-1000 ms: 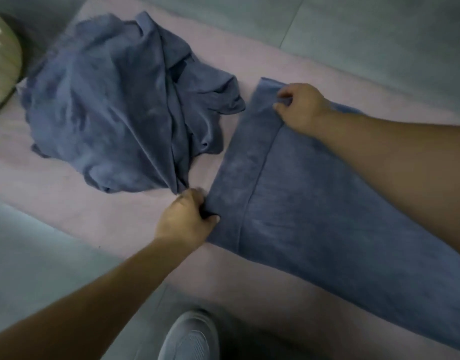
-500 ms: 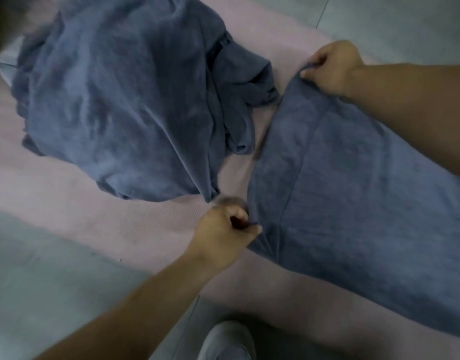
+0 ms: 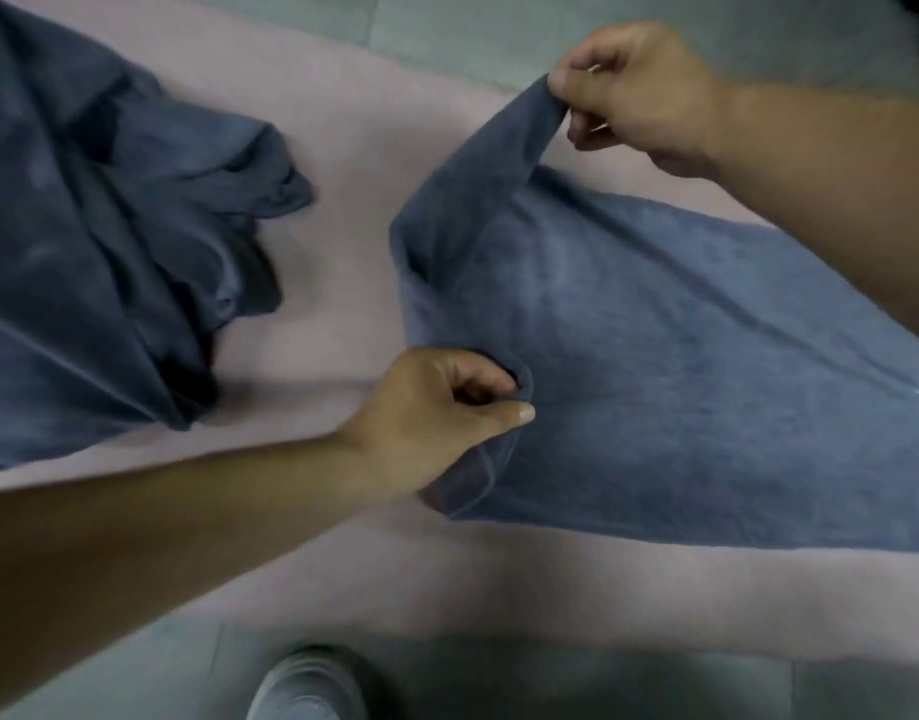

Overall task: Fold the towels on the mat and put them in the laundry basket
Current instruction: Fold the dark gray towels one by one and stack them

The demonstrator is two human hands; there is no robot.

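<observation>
Left hand (image 3: 436,413) and right hand (image 3: 634,90) pinched corners of one towel (image 3: 681,381), mid-fold; the heap (image 3: 99,252) at nine o'clock lay unfolded.

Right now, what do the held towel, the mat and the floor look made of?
Towel: soft blue cloth, likely terry or microfibre; matte, fuzzy nap, sags limply where lifted. Mat: pink, matte, perhaps foam or rubber; blur hides its texture. Floor: grey tiles, smooth, faintly sheened, with joint lines.
</observation>
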